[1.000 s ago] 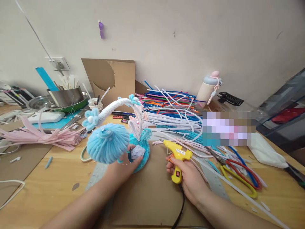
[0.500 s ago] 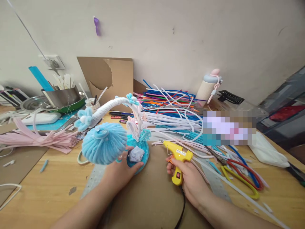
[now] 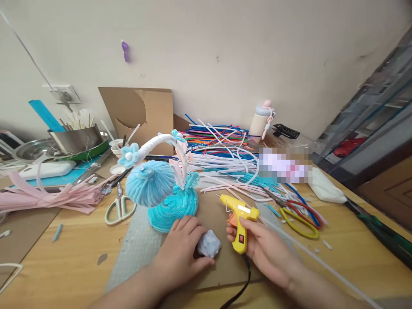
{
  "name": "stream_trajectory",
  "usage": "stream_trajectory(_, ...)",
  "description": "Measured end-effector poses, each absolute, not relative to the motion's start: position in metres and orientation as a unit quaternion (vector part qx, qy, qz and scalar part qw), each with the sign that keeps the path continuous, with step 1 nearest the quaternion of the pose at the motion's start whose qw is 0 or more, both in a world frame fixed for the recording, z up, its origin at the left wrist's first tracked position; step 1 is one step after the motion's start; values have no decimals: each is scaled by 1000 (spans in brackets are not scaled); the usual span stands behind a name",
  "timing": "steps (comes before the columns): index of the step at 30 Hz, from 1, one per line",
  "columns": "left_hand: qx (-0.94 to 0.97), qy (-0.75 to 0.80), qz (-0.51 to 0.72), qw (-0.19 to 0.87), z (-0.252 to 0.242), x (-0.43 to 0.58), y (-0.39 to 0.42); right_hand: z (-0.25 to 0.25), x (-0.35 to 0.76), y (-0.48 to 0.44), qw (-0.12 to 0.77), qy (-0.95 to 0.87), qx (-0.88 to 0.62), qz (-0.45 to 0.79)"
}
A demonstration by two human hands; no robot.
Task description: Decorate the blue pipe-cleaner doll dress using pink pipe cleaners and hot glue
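Note:
My left hand [image 3: 178, 253] grips a small pale blue-grey fuzzy lump [image 3: 210, 243] between thumb and fingers, low over the brown cardboard [image 3: 222, 274]. A yellow hot glue gun [image 3: 240, 219] is in my right hand [image 3: 264, 249], its nozzle pointing up and left and its black cord hanging down. Just beyond my left fingertips stands a lamp-like pipe-cleaner piece: a round turquoise coiled base [image 3: 174, 210], a white arched stem [image 3: 157, 140] with blue flowers, and a blue dome shade [image 3: 149, 182] hanging from it.
White-handled scissors [image 3: 119, 210] lie left of the base; red-and-yellow-handled pliers [image 3: 299, 223] lie right. Loose pipe cleaners [image 3: 222, 161] spread along the back. A pink bundle [image 3: 48, 193], a metal pot [image 3: 77, 137], a cardboard sheet [image 3: 157, 111] and a bottle [image 3: 259, 122] stand around.
My left hand has moved off the turquoise base toward me and right, carrying the fuzzy lump. The glue gun stays in my right hand. The view has shifted, uncovering the white-handled scissors.

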State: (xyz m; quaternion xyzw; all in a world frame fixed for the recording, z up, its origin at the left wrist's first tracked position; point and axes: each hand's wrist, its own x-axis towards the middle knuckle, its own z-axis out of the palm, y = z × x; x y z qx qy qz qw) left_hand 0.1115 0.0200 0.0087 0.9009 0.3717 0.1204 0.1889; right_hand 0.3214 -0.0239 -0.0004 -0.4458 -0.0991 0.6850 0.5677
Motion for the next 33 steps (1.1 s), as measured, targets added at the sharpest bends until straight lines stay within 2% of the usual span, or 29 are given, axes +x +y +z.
stream_trajectory(5,899,395,103,160,4,109,19,-3,335,-33,474,-96,-462,743)
stream_trajectory(9,900,399,105,138,5,103,17,-3,352,-23,363,-203,-553,722)
stream_trajectory(14,898,409,123,103,6,78,3,1,363,-20,215,-411,-720,517)
stream_trajectory(18,888,430,163,19,-8,44,-16,8,366,-53,118,-612,-733,273)
stream_trajectory(20,890,421,173,-42,-16,28,-24,3,368,-75,122,-671,-708,186)
stream_trajectory(22,892,405,177,-98,-23,16,-29,-9,372,-92,123,-691,-692,166)
stream_trajectory(27,884,384,192,-185,-28,7,-38,-40,380,-103,179,-673,-683,220)
stream_trajectory(33,882,360,232,-198,-29,18,-45,-28,383,-94,199,-643,-669,315)
